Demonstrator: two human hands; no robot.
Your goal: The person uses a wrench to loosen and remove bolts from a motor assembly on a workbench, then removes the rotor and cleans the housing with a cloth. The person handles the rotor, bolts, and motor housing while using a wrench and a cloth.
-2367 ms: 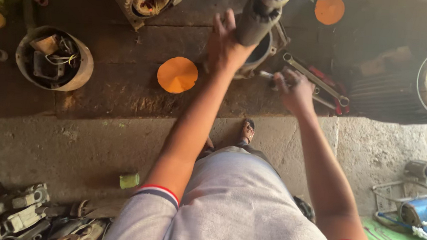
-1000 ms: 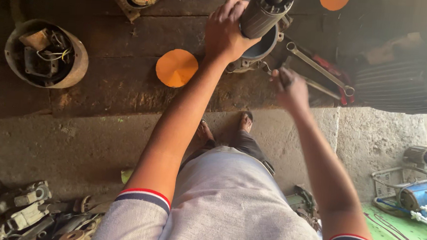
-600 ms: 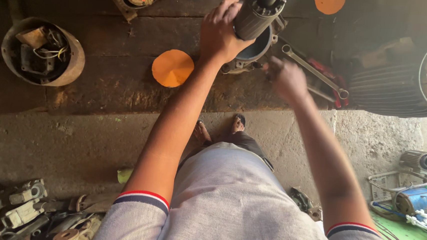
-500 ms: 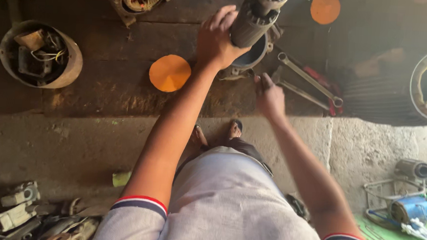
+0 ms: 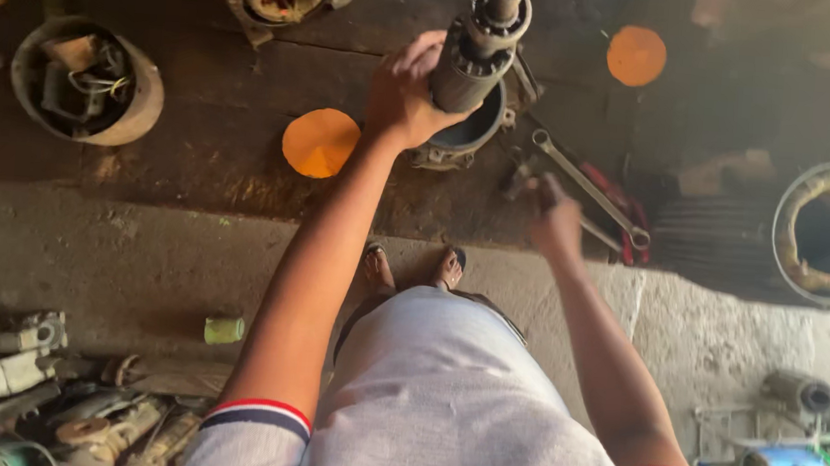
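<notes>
Gripping the dark ribbed rotor (image 5: 473,57) near its lower end, the left hand (image 5: 402,96) had its fingers curled round the cylinder from the nine o'clock side, thumb and fingers pressed against the metal. Its bottom end was hidden behind the hand and inside the round motor housing (image 5: 466,134) just below, so I could not tell how deep it sat. The rotor's long axis ran almost upright, leaning slightly toward one o'clock, with its thin shaft cut off by the top edge of view. Most of its length stood above the grip.

At four o'clock from that grip, the right hand (image 5: 554,218) was blurred; it seemed closed over the end of a long spanner (image 5: 588,189), but I could not tell for certain. The spanner lay slanting from eleven toward five o'clock, beside red-handled tools too dim to make out.

Further out, an orange disc (image 5: 320,143) lay at nine o'clock from the housing, another orange disc (image 5: 637,56) at two o'clock. A bowl of parts (image 5: 90,79) sat far left, and a big ribbed motor shell (image 5: 785,235) far right, partly in shadow.
</notes>
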